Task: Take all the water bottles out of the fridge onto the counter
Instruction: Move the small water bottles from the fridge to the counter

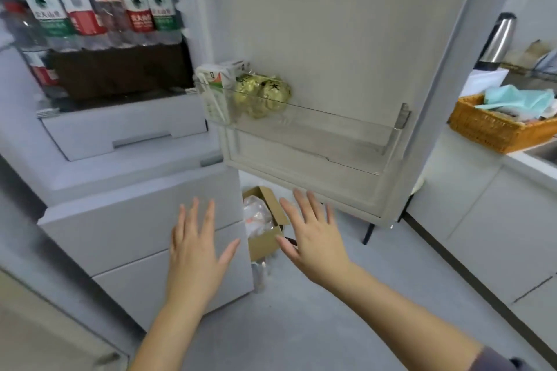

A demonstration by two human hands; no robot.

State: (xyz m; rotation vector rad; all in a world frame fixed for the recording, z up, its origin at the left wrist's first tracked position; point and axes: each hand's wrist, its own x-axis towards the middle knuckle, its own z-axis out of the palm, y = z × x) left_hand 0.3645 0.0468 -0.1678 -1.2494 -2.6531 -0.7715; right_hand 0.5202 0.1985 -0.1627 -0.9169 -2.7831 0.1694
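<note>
Several clear water bottles point(99, 6) with red, green and white labels stand in a row on a fridge shelf at the upper left, with more bottles point(39, 69) partly hidden lower at the left edge. The fridge door point(346, 24) hangs open in the middle. The white counter point(530, 159) runs along the right. My left hand point(197, 247) and my right hand point(310, 235) are held out low in front of the fridge's lower drawers, palms down, fingers spread, holding nothing and well below the bottles.
The door's clear bin point(301, 126) holds a carton point(215, 84) and a yellowish packet point(262, 93). A cardboard box point(265, 241) with plastic sits on the floor under the door. On the counter stand a wicker basket point(494, 129) with cloths and a steel kettle point(498, 36).
</note>
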